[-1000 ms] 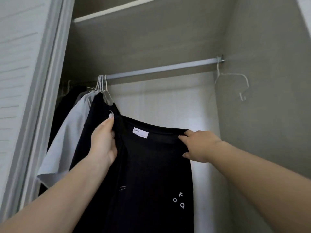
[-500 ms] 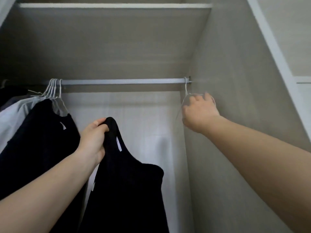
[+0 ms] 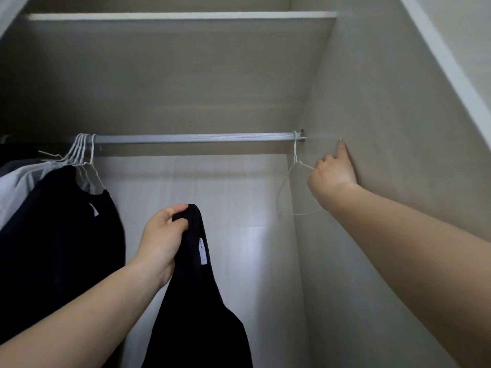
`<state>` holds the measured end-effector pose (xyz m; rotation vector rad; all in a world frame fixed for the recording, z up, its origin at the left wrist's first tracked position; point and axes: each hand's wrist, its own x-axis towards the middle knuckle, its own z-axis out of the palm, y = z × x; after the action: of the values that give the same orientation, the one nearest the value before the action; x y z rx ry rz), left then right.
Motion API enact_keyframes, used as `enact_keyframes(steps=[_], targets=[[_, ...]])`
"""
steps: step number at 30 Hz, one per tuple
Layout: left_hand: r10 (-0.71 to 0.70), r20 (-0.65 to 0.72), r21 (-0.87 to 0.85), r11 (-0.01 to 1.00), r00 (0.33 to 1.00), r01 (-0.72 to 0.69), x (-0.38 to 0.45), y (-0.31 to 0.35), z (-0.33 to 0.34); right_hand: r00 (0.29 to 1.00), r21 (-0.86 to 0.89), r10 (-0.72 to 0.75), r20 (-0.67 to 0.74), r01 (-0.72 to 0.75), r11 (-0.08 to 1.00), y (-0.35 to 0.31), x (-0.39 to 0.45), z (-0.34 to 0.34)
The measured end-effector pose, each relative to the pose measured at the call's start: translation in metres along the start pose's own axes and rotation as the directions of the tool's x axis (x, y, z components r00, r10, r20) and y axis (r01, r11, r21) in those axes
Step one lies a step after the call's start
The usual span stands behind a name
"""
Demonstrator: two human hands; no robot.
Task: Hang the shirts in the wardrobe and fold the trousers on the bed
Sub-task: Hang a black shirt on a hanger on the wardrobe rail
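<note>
1. Head view, hands: my left hand (image 3: 162, 236) is curled tight round the bunched neckline of a black shirt (image 3: 196, 301), which hangs from my fist in front of the wardrobe's pale back panel (image 3: 247, 235). My right hand (image 3: 332, 171) is up at the far right end of the rail (image 3: 194, 137), fingers curled around the shoulder of an empty white wire hanger (image 3: 295, 187), index finger pointing up along the wardrobe's side wall (image 3: 385, 128).

2. Head view, where the task's things are: the shirt in my fist is not yet on any hanger. The empty hanger's hook is over the rail, right beside the rail's end bracket. The bed and trousers are out of sight.

3. What could go wrong, as I judge it: the hook sits hard against the side wall, so pulling it sideways could snag it on the bracket instead of lifting it free. The wire is thin and could twist or slip out of my fingers. I hold the shirt by one bunched point, so threading the hanger one-handed may catch the collar or let the cloth slide.

4. Counts: two hands; one shirt held; one empty hanger at the right. At the left, a cluster of about five white hanger hooks (image 3: 83, 147) carries garments, among them a black top (image 3: 58, 235) and a pale grey one (image 3: 18, 187); more hang behind, too dark to count. One rail, one shelf (image 3: 172, 15) above it.
</note>
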<state>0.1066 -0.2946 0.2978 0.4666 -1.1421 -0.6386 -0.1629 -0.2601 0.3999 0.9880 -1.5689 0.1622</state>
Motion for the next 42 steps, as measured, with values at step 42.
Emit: enact_keyframes(steps=[42], targets=[[-0.073,-0.091,0.694,0.711,0.993,0.116,-0.056,-0.047,-0.190,1.000,1.000,0.022,-0.016,0.015,0.015,-0.136,-0.157,-0.009]])
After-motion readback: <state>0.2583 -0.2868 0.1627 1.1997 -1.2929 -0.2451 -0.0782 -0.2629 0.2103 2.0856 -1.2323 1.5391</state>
